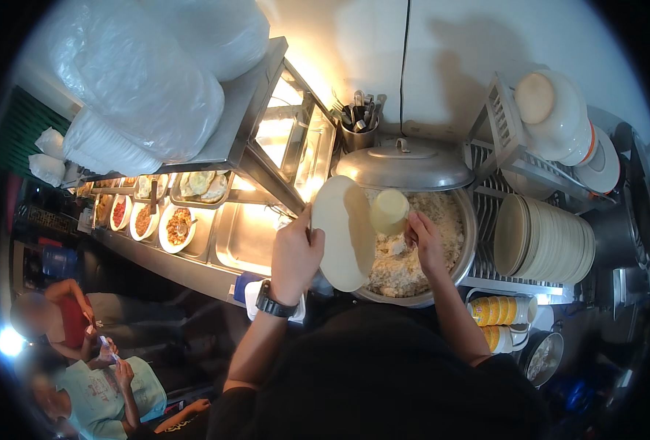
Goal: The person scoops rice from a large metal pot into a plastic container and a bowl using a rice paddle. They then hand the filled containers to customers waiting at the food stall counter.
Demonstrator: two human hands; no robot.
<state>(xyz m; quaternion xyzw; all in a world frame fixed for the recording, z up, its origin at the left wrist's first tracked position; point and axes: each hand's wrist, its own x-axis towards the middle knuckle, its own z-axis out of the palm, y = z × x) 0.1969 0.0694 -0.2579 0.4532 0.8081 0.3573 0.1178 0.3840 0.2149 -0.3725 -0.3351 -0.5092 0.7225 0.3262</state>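
My left hand (pixel 297 256), with a dark watch at the wrist, grips the edge of an oval cream plate (pixel 339 236), which bears no food that I can see. My right hand (pixel 426 239) holds a small pale yellow cup (pixel 389 212) close to the plate's right edge, its round face towards the camera. Both are over a large metal pot (pixel 470 236) of cooked rice (pixel 407 267). The pot's domed metal lid (pixel 404 168) rests across its far side. What the cup contains cannot be seen.
A lit food display (pixel 248 231) with filled dishes stands left, under plastic-wrapped containers (pixel 138 82). A cutlery holder (pixel 358 137) stands behind the lid. Racked plates (pixel 550 239), stacked bowls (pixel 550 115) and patterned cups (pixel 501 311) are right. Several people are at lower left.
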